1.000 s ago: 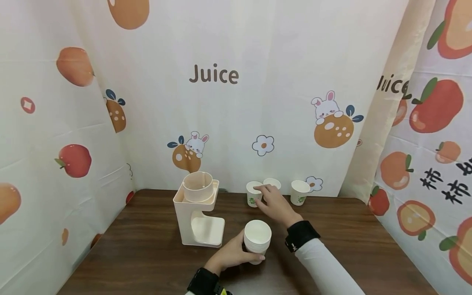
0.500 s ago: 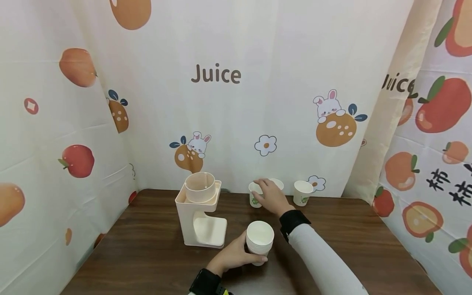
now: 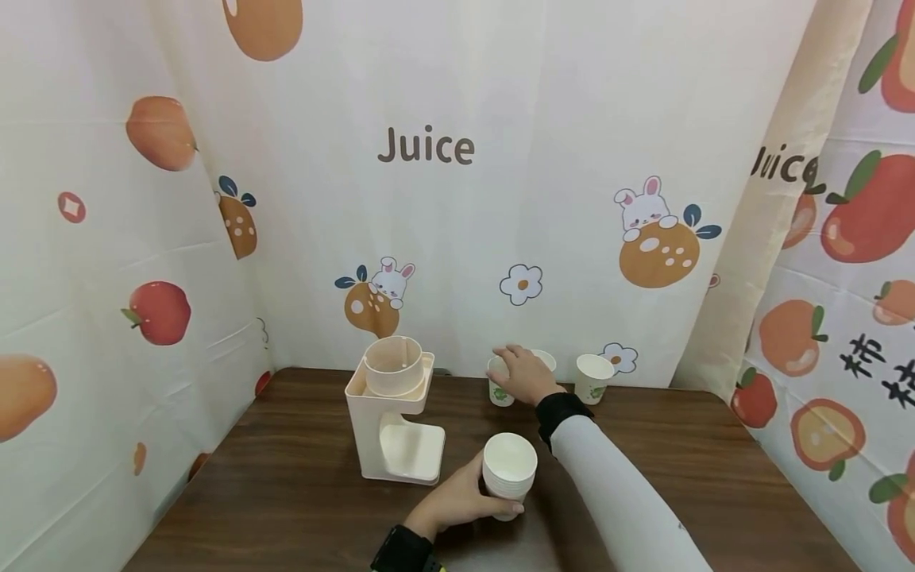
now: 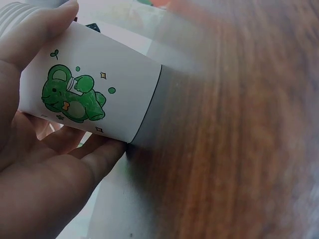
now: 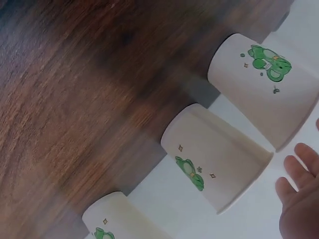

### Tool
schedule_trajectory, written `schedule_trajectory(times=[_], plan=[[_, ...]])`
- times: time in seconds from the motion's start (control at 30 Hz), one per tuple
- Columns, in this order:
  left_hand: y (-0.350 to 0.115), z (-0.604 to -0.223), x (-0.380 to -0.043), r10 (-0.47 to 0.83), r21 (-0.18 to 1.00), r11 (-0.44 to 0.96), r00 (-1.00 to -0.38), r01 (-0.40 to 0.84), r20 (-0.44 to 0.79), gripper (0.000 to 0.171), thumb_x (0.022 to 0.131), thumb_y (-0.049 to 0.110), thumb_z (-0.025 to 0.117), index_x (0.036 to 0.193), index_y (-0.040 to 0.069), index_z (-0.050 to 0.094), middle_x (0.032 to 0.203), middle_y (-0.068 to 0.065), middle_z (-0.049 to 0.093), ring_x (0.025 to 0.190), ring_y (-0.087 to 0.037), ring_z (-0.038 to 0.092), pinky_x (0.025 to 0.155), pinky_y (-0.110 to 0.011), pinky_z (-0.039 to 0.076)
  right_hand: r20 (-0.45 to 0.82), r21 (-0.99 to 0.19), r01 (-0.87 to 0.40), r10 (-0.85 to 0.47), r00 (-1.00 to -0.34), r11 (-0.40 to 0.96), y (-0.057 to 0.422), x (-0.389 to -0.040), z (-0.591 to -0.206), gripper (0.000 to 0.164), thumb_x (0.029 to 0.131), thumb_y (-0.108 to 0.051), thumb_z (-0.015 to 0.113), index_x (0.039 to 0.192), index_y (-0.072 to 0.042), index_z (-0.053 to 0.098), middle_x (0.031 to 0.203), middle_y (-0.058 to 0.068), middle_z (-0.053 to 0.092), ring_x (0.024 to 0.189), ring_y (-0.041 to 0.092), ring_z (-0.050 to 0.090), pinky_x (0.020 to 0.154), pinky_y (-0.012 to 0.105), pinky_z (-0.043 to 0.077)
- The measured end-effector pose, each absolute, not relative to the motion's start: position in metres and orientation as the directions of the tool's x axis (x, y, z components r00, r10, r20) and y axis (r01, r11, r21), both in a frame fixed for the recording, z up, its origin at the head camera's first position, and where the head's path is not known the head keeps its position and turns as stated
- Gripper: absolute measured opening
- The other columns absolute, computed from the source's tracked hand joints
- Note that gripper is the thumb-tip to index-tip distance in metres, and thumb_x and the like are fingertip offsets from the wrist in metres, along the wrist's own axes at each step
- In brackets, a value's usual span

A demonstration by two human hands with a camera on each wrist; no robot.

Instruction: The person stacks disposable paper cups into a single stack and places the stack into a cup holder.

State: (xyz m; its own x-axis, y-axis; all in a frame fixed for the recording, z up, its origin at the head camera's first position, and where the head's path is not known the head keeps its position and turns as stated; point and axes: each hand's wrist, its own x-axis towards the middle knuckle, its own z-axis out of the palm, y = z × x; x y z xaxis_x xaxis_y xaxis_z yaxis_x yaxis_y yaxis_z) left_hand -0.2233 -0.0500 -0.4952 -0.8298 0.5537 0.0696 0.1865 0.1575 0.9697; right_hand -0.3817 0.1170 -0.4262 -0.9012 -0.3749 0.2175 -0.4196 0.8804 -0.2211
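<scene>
My left hand (image 3: 461,496) grips a stack of white paper cups (image 3: 510,461) near the front of the table, thumb on one side and fingers on the other. A green cartoon bear shows on the outer cup (image 4: 89,84) in the left wrist view. Farther back, my right hand (image 3: 527,375) hovers with fingers extended, overlapping the left (image 3: 501,392) of three single paper cups and partly hiding the middle cup (image 3: 546,359). In the right wrist view its fingers (image 5: 298,172) are close to the cup rims with nothing held. The right cup (image 3: 593,380) stands a little apart.
A cream-coloured machine (image 3: 375,429) with a round top funnel (image 3: 393,365) and a flat base plate (image 3: 416,453) stands left of the stack. The dark wooden table (image 3: 286,477) ends at a fruit-print curtain (image 3: 457,238) behind the cups.
The head view has turned slightly left, so the scene sits farther right. My right wrist has moved forward and left over the cups. The left hand keeps its grip on the stack.
</scene>
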Motion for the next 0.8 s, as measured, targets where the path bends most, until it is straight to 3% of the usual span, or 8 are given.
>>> schedule_trajectory(times=[0.43, 0.8], plan=[[-0.048, -0.495, -0.222, 0.559, 0.97, 0.132, -0.823, 0.203, 0.096, 0.083, 0.074, 0.03, 0.079, 0.139, 0.034, 0.028, 0.125, 0.009, 0.052, 0.111, -0.011, 0.049, 0.096, -0.048, 0.036, 0.174, -0.178, -0.471, -0.444, -0.879, 0.864, 0.122, -0.382, -0.432, 0.052, 0.093, -0.045, 0.051, 0.137, -0.018, 0.047, 0.143, 0.021, 0.038, 0.127, 0.037, 0.036, 0.102, 0.056, 0.034], [-0.049, -0.494, -0.222, 0.549, 0.97, 0.135, -0.83, 0.2, 0.095, 0.08, 0.074, 0.03, 0.079, 0.138, 0.032, 0.03, 0.123, 0.007, 0.053, 0.11, -0.012, 0.05, 0.095, -0.047, 0.037, 0.164, -0.201, -0.497, -0.471, -0.867, 0.844, 0.117, -0.375, -0.421, 0.043, 0.089, -0.04, 0.06, 0.127, -0.021, 0.056, 0.129, 0.017, 0.052, 0.116, 0.032, 0.047, 0.093, 0.051, 0.045]])
